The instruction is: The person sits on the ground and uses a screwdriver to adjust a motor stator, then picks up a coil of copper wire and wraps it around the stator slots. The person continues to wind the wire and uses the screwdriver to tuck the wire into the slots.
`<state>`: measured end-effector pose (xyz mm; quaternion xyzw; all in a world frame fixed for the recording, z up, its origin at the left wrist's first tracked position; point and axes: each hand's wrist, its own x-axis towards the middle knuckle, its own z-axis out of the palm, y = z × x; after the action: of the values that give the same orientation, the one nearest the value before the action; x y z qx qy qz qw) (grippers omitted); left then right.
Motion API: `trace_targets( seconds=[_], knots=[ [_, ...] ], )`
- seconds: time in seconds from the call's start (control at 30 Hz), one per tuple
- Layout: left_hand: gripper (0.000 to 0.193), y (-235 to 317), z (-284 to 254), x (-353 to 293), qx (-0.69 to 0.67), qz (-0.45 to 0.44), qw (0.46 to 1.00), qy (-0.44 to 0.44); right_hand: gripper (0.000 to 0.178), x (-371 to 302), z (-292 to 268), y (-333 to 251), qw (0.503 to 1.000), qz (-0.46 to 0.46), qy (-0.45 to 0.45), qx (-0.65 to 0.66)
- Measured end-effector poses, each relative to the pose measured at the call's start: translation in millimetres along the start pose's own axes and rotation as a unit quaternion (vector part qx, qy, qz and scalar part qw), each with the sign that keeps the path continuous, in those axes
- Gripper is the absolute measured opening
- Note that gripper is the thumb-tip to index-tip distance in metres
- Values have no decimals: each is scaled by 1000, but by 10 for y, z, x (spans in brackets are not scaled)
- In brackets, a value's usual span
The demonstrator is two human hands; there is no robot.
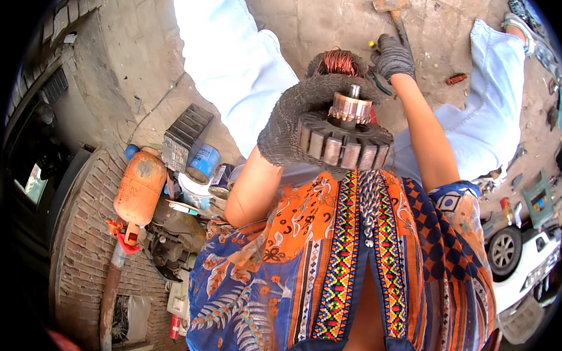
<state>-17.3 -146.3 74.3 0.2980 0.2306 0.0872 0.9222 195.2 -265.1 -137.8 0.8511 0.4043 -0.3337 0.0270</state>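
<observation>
In front of my chest, my gloved left hand (291, 122) wraps round the side of a motor armature (348, 142). Its slotted dark metal core faces up, with a copper commutator (351, 108) and a short shaft on top. Just beyond that glove shows a bundle of copper wire (341, 63) on something dark, partly hidden. My right hand (393, 57), also in a dark glove, is farther out and closed round a small tool with a yellow tip (373, 45) and a green-black part (380, 83); its kind is unclear. A hammer (391, 4) extends beside and beyond this hand.
A reddish coil piece (456, 79) lies on the paved ground between my legs. Left of me stand an orange cylinder (140, 186), a grey slotted block (187, 135), a blue can (203, 162) and a white bucket (193, 191). A white car (541, 259) is at the right.
</observation>
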Motion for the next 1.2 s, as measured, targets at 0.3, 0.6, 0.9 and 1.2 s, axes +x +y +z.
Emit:
trace_targets(
  seconds=[0.3,0.6,0.9,1.2],
  knots=[
    [58,73,72,-54,420,201,885,30,13,-1581,-2133,-524,651,-109,236,713],
    [68,228,206,-146,539,184,815,108,34,-2141,-2165,-388,801,-172,356,448],
    [64,228,194,-163,629,185,747,111,23,-2149,-2296,-575,804,-199,251,502],
    [63,222,265,-130,637,184,739,120,38,-2254,-2139,-614,784,-204,209,547]
  ],
)
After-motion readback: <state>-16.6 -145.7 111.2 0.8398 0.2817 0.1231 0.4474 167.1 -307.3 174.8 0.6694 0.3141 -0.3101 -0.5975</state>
